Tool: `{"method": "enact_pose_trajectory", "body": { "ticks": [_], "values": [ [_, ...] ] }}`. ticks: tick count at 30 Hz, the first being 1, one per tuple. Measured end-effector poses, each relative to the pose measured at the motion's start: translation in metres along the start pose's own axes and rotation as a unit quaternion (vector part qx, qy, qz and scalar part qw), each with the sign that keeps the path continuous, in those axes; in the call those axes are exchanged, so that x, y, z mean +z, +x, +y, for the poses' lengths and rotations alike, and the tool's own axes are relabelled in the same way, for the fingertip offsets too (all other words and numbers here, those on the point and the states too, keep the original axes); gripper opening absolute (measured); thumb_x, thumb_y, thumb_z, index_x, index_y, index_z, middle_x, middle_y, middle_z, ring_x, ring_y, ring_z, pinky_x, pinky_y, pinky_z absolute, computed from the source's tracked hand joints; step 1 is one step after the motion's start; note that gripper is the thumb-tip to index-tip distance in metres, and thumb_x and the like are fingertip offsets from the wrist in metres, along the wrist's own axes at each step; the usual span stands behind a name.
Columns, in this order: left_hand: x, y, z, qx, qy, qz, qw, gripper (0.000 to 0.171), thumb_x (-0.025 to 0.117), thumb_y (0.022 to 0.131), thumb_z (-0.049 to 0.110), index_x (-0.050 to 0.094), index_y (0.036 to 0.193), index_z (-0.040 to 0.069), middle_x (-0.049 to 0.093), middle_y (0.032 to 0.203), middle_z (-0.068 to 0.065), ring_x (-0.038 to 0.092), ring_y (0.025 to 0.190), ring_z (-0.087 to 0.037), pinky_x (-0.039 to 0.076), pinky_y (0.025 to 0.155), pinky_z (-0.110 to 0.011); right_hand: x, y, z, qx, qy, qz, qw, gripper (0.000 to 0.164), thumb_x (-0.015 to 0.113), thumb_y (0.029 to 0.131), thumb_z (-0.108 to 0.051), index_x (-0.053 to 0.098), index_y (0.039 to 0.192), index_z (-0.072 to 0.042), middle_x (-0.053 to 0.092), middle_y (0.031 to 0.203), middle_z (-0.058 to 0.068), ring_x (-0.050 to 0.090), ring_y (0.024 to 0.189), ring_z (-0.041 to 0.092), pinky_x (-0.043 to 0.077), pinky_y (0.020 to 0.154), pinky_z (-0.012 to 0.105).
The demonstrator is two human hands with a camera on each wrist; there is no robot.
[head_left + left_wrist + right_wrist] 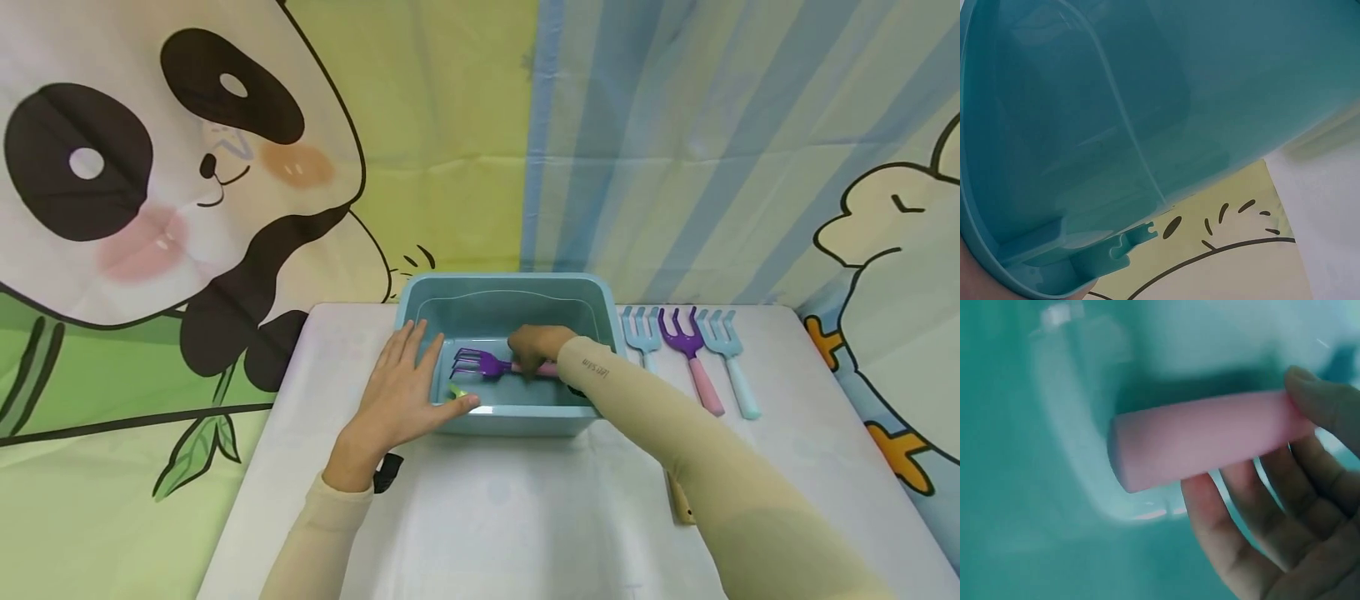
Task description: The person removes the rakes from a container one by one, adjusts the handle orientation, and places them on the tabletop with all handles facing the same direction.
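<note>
Inside the blue tub [517, 421], head view, the right hand [536, 346] grips a rake [487, 364], purple tines out at 9 o'clock of its fingers; left hand [408, 379] sits at the tub's 8 o'clock, fingers spread. Left wrist cam's mostly tub, can't tell the fingers. Right wrist: thumb above, fingers below the pink handle [1204, 444], butt end toward 9.
</note>
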State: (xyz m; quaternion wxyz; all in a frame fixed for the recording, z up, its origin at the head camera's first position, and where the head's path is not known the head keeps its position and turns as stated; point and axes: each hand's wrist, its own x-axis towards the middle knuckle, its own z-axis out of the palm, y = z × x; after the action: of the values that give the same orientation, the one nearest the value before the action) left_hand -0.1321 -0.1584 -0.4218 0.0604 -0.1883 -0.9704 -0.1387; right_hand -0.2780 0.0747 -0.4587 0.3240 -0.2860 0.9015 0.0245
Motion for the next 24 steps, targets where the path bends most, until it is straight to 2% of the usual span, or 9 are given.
{"method": "enact_pose_trajectory", "body": {
  "ticks": [2, 5, 9, 13, 18, 24],
  "values": [
    [0.000, 0.000, 0.000, -0.002, -0.001, -0.003, 1.0000, 0.113, 0.039, 0.080, 0.090, 0.037, 0.154, 0.005, 0.017, 0.163, -0.018, 0.007, 0.151, -0.035, 0.004, 0.121, -0.049, -0.004, 0.000, 0.002, -0.001, 0.051, -0.002, 0.999, 0.019, 0.079, 0.082, -0.006, 0.066, 0.096, -0.009, 0.064, 0.095, 0.002, 0.059, 0.085, 0.018, 0.056, 0.074, 0.036],
    [0.000, 0.000, 0.000, -0.004, -0.001, -0.005, 1.0000, 0.113, 0.039, 0.079, 0.090, 0.037, 0.155, 0.006, 0.018, 0.163, -0.018, 0.006, 0.151, -0.034, 0.004, 0.120, -0.050, -0.008, -0.001, 0.007, 0.001, 0.124, -0.025, 0.992, 0.016, 0.072, 0.085, -0.003, 0.071, 0.101, -0.006, 0.065, 0.099, 0.005, 0.062, 0.088, 0.021, 0.059, 0.074, 0.042],
    [0.001, 0.001, 0.001, -0.005, 0.001, -0.007, 1.0000, 0.114, 0.038, 0.079, 0.091, 0.037, 0.155, 0.006, 0.018, 0.163, -0.018, 0.006, 0.151, -0.034, 0.005, 0.120, -0.050, -0.009, -0.002, 0.014, 0.005, 0.202, -0.055, 0.978, 0.025, 0.063, 0.092, -0.002, 0.070, 0.116, -0.004, 0.063, 0.106, 0.008, 0.062, 0.094, 0.024, 0.059, 0.076, 0.043],
    [0.000, 0.001, 0.001, -0.006, 0.004, -0.009, 0.9999, 0.114, 0.037, 0.079, 0.091, 0.037, 0.155, 0.005, 0.018, 0.163, -0.018, 0.006, 0.151, -0.034, 0.006, 0.120, -0.050, -0.011, -0.003, 0.016, 0.010, 0.267, -0.074, 0.961, 0.033, 0.059, 0.095, -0.002, 0.064, 0.127, -0.006, 0.061, 0.115, 0.009, 0.060, 0.101, 0.025, 0.058, 0.077, 0.042],
    [0.000, 0.000, 0.001, -0.007, 0.006, -0.008, 0.9999, 0.114, 0.038, 0.079, 0.091, 0.037, 0.154, 0.005, 0.018, 0.163, -0.019, 0.007, 0.151, -0.035, 0.007, 0.120, -0.051, -0.017, -0.005, 0.017, 0.010, 0.333, -0.119, 0.935, 0.030, 0.059, 0.097, -0.002, 0.062, 0.125, -0.011, 0.058, 0.118, 0.012, 0.060, 0.101, 0.027, 0.058, 0.076, 0.042],
    [-0.001, 0.000, 0.001, -0.005, 0.008, -0.007, 0.9999, 0.113, 0.038, 0.080, 0.090, 0.036, 0.155, 0.005, 0.018, 0.163, -0.019, 0.007, 0.151, -0.035, 0.007, 0.120, -0.051, -0.026, -0.008, 0.016, -0.011, 0.362, -0.160, 0.918, 0.031, 0.059, 0.097, -0.002, 0.060, 0.126, -0.011, 0.056, 0.120, 0.014, 0.062, 0.098, 0.026, 0.058, 0.073, 0.040]
  ]
}}
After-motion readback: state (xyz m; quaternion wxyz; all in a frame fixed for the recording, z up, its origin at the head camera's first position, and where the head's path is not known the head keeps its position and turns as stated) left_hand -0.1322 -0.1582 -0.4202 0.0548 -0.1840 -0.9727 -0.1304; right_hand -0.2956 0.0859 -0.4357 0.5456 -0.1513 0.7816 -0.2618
